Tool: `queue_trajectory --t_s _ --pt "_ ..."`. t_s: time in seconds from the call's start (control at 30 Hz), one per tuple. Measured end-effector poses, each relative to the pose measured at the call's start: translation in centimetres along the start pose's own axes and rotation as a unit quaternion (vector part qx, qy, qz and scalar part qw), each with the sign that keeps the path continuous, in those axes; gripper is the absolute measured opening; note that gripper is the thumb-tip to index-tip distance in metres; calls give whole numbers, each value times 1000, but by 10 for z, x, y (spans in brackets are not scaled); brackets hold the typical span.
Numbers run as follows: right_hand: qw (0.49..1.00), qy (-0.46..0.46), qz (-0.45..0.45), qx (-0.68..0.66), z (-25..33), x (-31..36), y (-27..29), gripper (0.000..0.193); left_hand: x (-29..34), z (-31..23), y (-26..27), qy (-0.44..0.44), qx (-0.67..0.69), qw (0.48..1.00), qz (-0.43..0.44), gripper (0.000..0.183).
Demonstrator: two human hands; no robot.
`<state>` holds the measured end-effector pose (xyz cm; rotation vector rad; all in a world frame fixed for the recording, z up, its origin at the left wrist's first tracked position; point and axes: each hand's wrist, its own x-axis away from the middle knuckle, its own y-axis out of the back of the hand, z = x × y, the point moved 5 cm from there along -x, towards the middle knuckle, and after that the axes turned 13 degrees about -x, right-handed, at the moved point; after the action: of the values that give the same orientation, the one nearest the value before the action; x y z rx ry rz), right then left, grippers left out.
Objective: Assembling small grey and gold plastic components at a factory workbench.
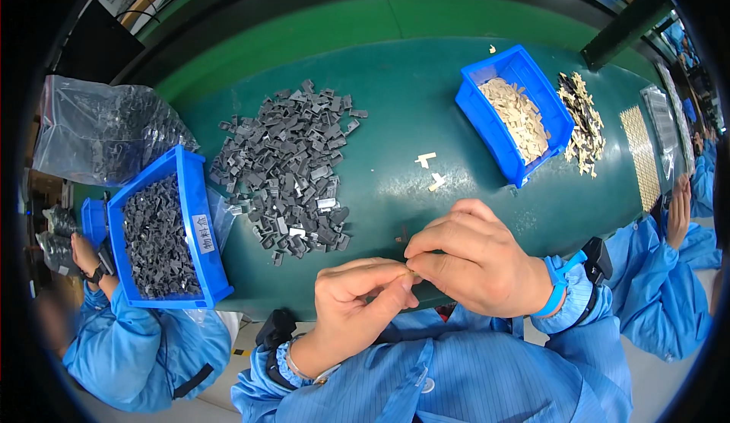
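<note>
My left hand (356, 300) and my right hand (479, 259) meet at the near edge of the green table (395, 134), fingertips pinched together. Whatever lies between the fingertips is too small and too covered to make out. Beyond my left hand spreads a wide heap of small dark grey plastic parts (285, 161). Farther off than my right hand, a couple of small cream pieces (436, 182) lie loose on the tabletop. A blue bin (473, 111) at the right holds many more cream pieces (513, 111).
At the left, a labelled blue bin (219, 271) full of dark parts stands by a clear plastic bag (99, 138) of parts. Black and cream pieces (584, 130) lie right of the other bin, near a patterned strip (640, 157). People in blue sleeves (141, 343) sit on both sides.
</note>
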<state>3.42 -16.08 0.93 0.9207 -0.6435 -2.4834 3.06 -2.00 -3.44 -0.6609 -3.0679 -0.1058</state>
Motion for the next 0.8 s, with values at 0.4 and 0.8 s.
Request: queue_trajectory --t_s 0.4,0.8 --pt "966 -5 -97 241 -12 -12 67 12 -1 -6 -4 24 106 993 45 10" --pt "916 -106 -255 290 -39 15 108 9 -4 -7 -15 99 128 987 -3 21"
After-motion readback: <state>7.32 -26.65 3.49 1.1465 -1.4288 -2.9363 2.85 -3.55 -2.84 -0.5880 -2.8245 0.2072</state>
